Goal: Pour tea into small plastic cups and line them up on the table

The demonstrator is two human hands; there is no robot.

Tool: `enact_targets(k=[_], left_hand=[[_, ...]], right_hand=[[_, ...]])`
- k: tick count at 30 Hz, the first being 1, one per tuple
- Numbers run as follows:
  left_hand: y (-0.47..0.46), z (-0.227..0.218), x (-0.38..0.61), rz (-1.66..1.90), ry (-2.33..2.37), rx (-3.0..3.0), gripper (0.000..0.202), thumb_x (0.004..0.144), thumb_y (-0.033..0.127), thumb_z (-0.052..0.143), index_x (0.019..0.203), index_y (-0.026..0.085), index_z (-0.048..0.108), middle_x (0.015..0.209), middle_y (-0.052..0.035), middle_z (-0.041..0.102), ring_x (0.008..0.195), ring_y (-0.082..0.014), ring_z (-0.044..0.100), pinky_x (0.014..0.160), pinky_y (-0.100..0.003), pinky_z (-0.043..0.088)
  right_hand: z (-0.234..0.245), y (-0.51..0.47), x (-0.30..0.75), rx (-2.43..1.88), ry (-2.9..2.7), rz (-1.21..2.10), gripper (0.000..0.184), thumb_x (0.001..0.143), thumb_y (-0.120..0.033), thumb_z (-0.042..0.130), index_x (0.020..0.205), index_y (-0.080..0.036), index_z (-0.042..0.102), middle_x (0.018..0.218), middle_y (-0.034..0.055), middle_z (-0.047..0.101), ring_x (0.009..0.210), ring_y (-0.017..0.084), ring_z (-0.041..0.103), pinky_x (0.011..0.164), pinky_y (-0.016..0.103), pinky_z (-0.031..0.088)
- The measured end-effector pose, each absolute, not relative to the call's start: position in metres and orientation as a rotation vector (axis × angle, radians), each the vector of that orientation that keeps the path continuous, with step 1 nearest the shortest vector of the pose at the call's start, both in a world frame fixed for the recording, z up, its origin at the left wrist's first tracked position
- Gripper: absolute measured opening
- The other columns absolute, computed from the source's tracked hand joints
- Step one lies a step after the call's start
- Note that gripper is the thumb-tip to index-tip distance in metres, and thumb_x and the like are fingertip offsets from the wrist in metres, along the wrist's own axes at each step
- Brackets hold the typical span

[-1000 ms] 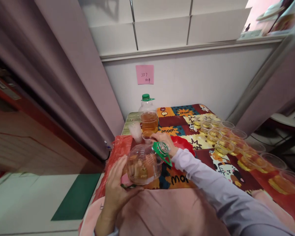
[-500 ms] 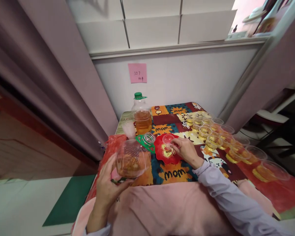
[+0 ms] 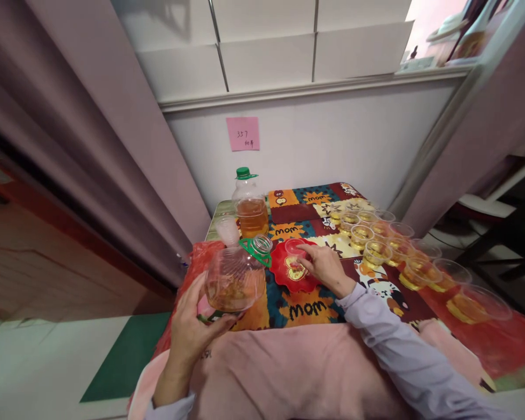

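Observation:
My left hand (image 3: 192,326) is wrapped round the base of a clear plastic jug (image 3: 234,277) with some amber liquid in it. The jug is tilted, its uncapped neck (image 3: 262,242) with a green carry ring pointing right. Beside that neck, my right hand (image 3: 326,268) pinches a small clear plastic cup (image 3: 294,247) above a red scalloped plate (image 3: 304,284) with a gold pattern. No stream shows between jug and cup. I cannot tell whether the cup touches the plate.
A second jug of amber liquid (image 3: 251,216) with a green cap stands behind, next to a stack of clear cups (image 3: 227,230). Several cups of yellow liquid (image 3: 377,252) line the table's right side. A patterned mat (image 3: 308,309) and red plastic sheeting (image 3: 514,344) cover the table.
The green ring on the tilted jug has swung up and now sits round its neck. The view has shifted slightly; both hands keep their holds.

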State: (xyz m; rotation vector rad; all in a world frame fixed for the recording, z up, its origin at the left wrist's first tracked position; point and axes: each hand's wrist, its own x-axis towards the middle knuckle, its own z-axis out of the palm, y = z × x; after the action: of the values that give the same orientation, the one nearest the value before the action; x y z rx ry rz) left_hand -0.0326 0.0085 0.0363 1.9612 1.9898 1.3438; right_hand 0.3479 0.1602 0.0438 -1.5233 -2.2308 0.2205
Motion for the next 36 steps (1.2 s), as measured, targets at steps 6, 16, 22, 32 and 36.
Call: enact_targets(k=[6,16,22,32,36], left_hand=[[0.008,0.042,-0.025,1.357,1.964,2.161,0.110,0.079,0.091,0.089,0.164,0.025,0.068,0.160,-0.0203,0.077,0.145,-0.0471,0.076,0.122,-0.063,0.061],[0.012,0.043,-0.022,1.345,1.943,2.241,0.109,0.081,0.093,0.087,0.164,0.025,0.067,0.159,-0.0204,0.078,0.144,-0.0464,0.077,0.120,-0.062,0.063],[0.011,0.049,-0.017,1.306,1.971,2.288,0.106,0.084,0.094,0.083,0.163,0.024,0.067,0.158,-0.0202,0.078,0.142,-0.0460,0.077,0.118,-0.060,0.063],[0.014,0.048,0.009,1.165,2.095,2.373,0.113,0.087,0.097,0.077,0.168,0.020,0.061,0.161,-0.0260,0.075,0.148,-0.0498,0.072,0.125,-0.067,0.055],[0.006,0.057,0.004,1.113,1.962,2.229,0.118,0.086,0.096,0.078,0.176,0.025,0.055,0.177,-0.0230,0.063,0.162,-0.0486,0.061,0.134,-0.070,0.047]], right_hand=[[0.041,0.162,0.345,-1.494,-2.262,0.228,0.021,0.113,-0.031,0.069,0.110,-0.027,0.090,0.108,0.0098,0.092,0.095,0.027,0.084,0.082,0.033,0.052],[0.047,0.143,0.356,-1.404,-2.097,0.282,0.053,0.107,-0.039,0.081,0.158,-0.025,0.077,0.100,0.0096,0.091,0.091,0.030,0.084,0.087,0.038,0.059],[0.037,0.105,0.313,-1.038,-1.554,1.039,0.068,0.095,-0.066,0.090,0.150,-0.028,0.076,0.111,0.0111,0.087,0.095,0.030,0.084,0.091,0.044,0.069],[0.023,0.092,0.236,-0.573,-0.990,1.880,0.150,0.047,-0.058,0.122,0.173,-0.039,0.042,0.173,0.0185,0.057,0.152,0.042,0.070,0.129,0.064,0.055],[0.014,0.099,0.240,-0.497,-0.919,1.901,0.148,0.049,-0.055,0.122,0.173,-0.039,0.044,0.159,0.0143,0.068,0.144,0.040,0.075,0.127,0.064,0.057]])
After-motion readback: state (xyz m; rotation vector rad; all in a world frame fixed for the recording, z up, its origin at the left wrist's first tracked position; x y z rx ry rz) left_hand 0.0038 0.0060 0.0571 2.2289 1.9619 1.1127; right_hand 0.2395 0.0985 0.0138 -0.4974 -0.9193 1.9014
